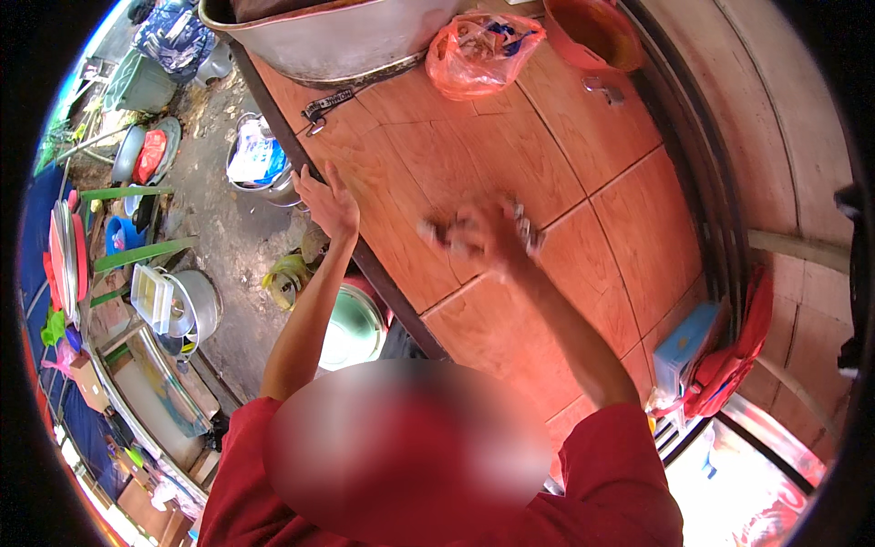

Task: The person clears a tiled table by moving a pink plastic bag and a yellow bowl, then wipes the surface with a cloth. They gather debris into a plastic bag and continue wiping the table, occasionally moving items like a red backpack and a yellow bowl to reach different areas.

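Note:
My right hand (489, 232) is pressed over a crumpled patterned cloth (530, 229) on the orange tiled tabletop (506, 157); motion blurs both the hand and the cloth. My left hand (335, 205) holds nothing, its fingers spread at the dark edge of the tabletop. Further up, near that same edge, lies a black strap with lettering and a metal clip (328, 104). Beyond it stands a large metal pot (342, 44), with a red plastic bag (482, 55) beside it.
An orange-red basin (595, 34) stands at the top right, near a small metal object (603, 90). A blue box (687, 345) and red cloth (738, 355) are at the right. Below the left edge are a green-white bucket (352, 328), a pot holding a plastic packet (256, 161) and another large pot (198, 304).

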A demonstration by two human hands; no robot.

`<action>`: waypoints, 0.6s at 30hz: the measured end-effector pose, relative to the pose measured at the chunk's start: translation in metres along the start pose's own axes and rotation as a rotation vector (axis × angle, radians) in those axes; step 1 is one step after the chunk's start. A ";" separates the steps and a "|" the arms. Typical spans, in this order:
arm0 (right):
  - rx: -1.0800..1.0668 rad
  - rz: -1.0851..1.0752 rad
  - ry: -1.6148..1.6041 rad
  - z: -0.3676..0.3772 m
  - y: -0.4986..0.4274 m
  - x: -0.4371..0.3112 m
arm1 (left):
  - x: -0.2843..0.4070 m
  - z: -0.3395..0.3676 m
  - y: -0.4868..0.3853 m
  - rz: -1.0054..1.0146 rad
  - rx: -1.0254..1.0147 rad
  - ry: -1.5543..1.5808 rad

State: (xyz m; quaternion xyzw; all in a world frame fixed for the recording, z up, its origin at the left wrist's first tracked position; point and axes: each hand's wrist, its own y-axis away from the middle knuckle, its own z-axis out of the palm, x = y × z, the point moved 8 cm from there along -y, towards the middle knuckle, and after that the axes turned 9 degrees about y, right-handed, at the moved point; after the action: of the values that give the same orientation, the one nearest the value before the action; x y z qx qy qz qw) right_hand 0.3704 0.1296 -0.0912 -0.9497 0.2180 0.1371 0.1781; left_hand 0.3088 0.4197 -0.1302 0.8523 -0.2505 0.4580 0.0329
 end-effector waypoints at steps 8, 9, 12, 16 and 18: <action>0.248 0.953 -0.749 -0.025 0.133 0.110 | 0.000 0.002 0.003 0.057 -0.006 0.016; 0.217 1.027 -0.512 -0.038 0.122 0.156 | 0.001 0.001 0.002 0.084 0.007 0.024; 0.247 0.794 -0.072 -0.046 0.055 0.199 | -0.001 0.001 -0.001 0.090 0.010 0.031; 0.124 0.413 -0.338 0.018 -0.030 0.122 | -0.005 0.001 -0.001 0.079 0.014 0.047; 0.062 0.114 -0.126 0.035 -0.030 0.034 | -0.005 0.003 -0.001 0.096 -0.011 0.026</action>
State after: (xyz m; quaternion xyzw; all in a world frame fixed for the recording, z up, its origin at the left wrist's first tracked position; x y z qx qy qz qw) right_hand 0.4072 0.1569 -0.1257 -0.9192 0.2643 0.1998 0.2128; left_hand 0.3090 0.4221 -0.1359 0.8330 -0.2934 0.4686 0.0186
